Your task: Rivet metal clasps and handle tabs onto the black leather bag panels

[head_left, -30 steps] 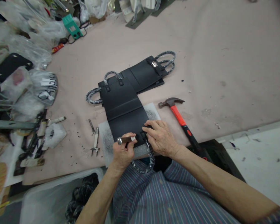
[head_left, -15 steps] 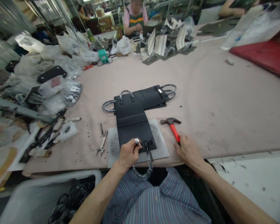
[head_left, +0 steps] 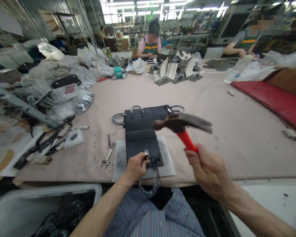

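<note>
My left hand [head_left: 135, 167] is closed round a metal punch [head_left: 146, 153], held upright on the near edge of a black leather bag panel [head_left: 141, 142]. The panel lies on a white cutting pad [head_left: 166, 162], and its wrapped handle [head_left: 150, 184] hangs over the table's front edge. My right hand [head_left: 207, 169] grips the red handle of a hammer [head_left: 181, 126], raised in the air above and to the right of the punch. Its head is blurred by motion. More black panels with wrapped handles [head_left: 158, 112] lie just behind.
Pliers [head_left: 108, 154] and a heap of small tools [head_left: 49, 140] lie to the left, beside piles of plastic bags [head_left: 64, 79]. A red mat [head_left: 273, 98] sits at right. Other people work at the table's far end. A plastic bin [head_left: 41, 207] stands below the front edge.
My right hand left the panel, took the hammer from the table and lifted it. My left hand turned the punch upright. My view tilted up toward the room.
</note>
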Demonstrator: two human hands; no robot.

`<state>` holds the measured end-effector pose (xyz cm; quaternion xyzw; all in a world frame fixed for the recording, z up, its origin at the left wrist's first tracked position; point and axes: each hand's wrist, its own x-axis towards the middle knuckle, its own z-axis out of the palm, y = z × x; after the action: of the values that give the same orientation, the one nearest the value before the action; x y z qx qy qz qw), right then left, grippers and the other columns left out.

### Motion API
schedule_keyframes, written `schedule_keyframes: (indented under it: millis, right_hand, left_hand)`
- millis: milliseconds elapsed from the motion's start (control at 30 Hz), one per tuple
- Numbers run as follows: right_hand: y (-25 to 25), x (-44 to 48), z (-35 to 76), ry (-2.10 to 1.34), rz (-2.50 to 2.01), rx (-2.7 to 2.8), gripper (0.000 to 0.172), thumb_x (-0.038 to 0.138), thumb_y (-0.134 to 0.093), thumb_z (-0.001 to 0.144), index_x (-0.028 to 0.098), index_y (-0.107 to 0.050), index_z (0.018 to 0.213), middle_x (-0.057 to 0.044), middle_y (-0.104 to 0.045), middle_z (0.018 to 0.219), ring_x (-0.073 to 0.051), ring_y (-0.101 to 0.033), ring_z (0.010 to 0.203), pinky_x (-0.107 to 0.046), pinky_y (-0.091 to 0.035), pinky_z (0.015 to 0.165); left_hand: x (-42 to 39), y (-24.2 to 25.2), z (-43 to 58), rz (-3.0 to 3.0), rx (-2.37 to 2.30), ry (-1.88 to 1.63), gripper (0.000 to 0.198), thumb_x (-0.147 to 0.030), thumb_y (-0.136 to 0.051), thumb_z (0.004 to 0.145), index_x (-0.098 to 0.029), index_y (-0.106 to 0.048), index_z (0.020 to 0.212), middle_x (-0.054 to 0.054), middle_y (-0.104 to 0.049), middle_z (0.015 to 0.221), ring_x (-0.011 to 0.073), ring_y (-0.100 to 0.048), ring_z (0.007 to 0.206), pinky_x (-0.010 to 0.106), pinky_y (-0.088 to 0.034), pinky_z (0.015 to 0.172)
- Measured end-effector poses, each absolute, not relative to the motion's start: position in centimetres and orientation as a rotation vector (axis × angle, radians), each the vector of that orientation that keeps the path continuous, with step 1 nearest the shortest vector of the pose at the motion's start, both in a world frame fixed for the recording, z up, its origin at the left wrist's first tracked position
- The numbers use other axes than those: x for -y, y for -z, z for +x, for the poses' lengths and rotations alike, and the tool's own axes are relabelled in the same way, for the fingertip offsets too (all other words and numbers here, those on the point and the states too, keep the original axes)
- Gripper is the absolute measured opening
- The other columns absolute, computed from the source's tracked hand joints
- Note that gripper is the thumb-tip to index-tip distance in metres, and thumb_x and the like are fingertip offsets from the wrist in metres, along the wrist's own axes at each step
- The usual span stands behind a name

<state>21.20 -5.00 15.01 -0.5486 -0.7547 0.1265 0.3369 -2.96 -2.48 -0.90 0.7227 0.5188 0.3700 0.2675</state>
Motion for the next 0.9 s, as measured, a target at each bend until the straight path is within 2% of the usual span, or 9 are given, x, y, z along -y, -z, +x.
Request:
schedule_keyframes:
  millis: [133,300,367,500,567,667,800,900]
  right_hand:
    - [-16.8,5.7,20.8,-0.027,-1.307,2.412,0.032,0.035,-0.041,0.104,0.023,-0.048,0.074,0.004,-0.051,0.051,-0.011,-0.038,0.039,-0.03,-0.019,0.044]
    - [-17.9,6.2,19.9,-0.004,-1.28,2.052,0.024,0.032,-0.039,0.106,0.022,-0.051,0.087,0.005,-0.053,0.058,-0.01,-0.046,0.043,-0.026,-0.029,0.046]
    - [-17.3,6.3,19.6,0.018,-1.252,2.085,0.027,0.032,-0.037,0.106,0.022,-0.051,0.084,0.004,-0.053,0.057,-0.011,-0.045,0.043,-0.026,-0.028,0.045]
    - [-16.6,6.2,19.8,-0.151,-1.37,2.386,0.03,0.034,-0.044,0.103,0.024,-0.047,0.075,0.005,-0.051,0.052,-0.011,-0.04,0.04,-0.029,-0.021,0.044]
    - [-17.0,6.2,19.9,-0.241,-1.397,2.189,0.027,0.036,-0.044,0.104,0.024,-0.049,0.08,0.005,-0.052,0.056,-0.011,-0.044,0.044,-0.027,-0.027,0.045]
    - [-17.3,6.4,19.9,-0.182,-1.336,1.87,0.024,0.036,-0.037,0.105,0.024,-0.051,0.091,0.004,-0.054,0.06,-0.013,-0.048,0.047,-0.026,-0.033,0.047]
    - [-16.5,6.1,20.5,-0.084,-1.314,2.384,0.029,0.036,-0.04,0.103,0.024,-0.047,0.077,0.003,-0.053,0.053,-0.012,-0.04,0.04,-0.03,-0.019,0.045]
    - [-14.9,5.0,22.1,-0.209,-1.561,2.428,0.03,0.041,-0.041,0.102,0.024,-0.049,0.079,0.002,-0.058,0.056,-0.013,-0.046,0.043,-0.029,-0.021,0.047]
  left_hand:
    - [2.5,1.0,-3.0,1.958,-1.408,-0.991,0.012,-0.013,-0.062,0.086,-0.02,-0.067,0.094,0.003,-0.075,0.088,0.0178,-0.072,0.083,0.027,-0.053,0.077]
    - [2.5,1.0,-3.0,1.985,-1.38,-1.008,0.012,-0.013,-0.063,0.086,-0.02,-0.067,0.096,0.003,-0.075,0.092,0.0173,-0.071,0.082,0.027,-0.053,0.078]
    - [2.4,1.1,-3.0,2.007,-1.388,-0.995,0.012,-0.013,-0.064,0.086,-0.02,-0.067,0.095,0.003,-0.075,0.091,0.0174,-0.071,0.082,0.027,-0.053,0.078]
    - [2.4,1.2,-3.0,2.046,-1.399,-0.96,0.013,-0.011,-0.064,0.085,-0.02,-0.066,0.094,0.003,-0.073,0.088,0.0179,-0.071,0.083,0.027,-0.052,0.076]
    - [2.4,1.3,-3.0,2.034,-1.383,-0.98,0.014,-0.011,-0.064,0.085,-0.02,-0.066,0.095,0.003,-0.073,0.089,0.0176,-0.07,0.082,0.027,-0.052,0.076]
    - [2.4,1.4,-3.1,2.017,-1.362,-1.013,0.012,-0.012,-0.064,0.086,-0.019,-0.065,0.095,0.003,-0.073,0.09,0.017,-0.069,0.081,0.027,-0.052,0.077]
    - [2.4,1.6,-3.1,2.021,-1.363,-0.988,0.011,-0.011,-0.062,0.086,-0.019,-0.064,0.092,0.002,-0.071,0.083,0.0166,-0.068,0.077,0.026,-0.05,0.072]
    - [2.4,1.5,-3.1,2.019,-1.353,-0.977,0.011,-0.012,-0.061,0.087,-0.02,-0.064,0.094,0.002,-0.071,0.087,0.0169,-0.068,0.081,0.027,-0.051,0.075]
